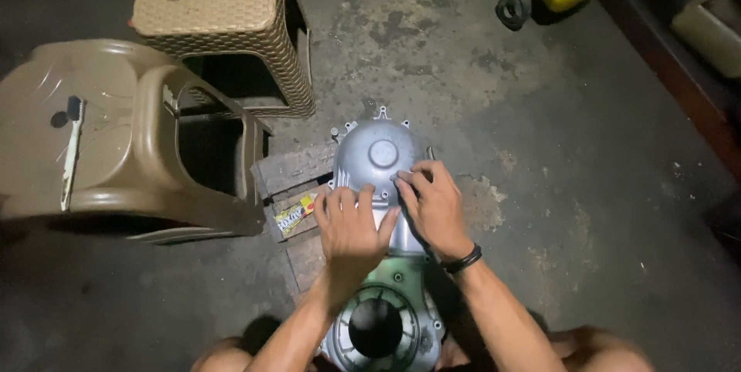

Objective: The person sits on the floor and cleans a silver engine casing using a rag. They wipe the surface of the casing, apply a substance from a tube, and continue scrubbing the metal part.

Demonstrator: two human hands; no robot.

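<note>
- I see a matt grey cast-metal engine cover (pixel 376 157), lower centre.
- Rough wooden pallet (pixel 292 170) beneath it.
- Smooth brown plastic chair (pixel 116 136), left.
- Stained concrete floor (pixel 556 148).

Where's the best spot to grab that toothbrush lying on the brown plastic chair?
Probably the long white handle of the toothbrush, pinched across its narrow width from above. It lies flat on the seat of the brown chair with the bristle head at the far end, so the middle of the handle is open on both sides.
</note>
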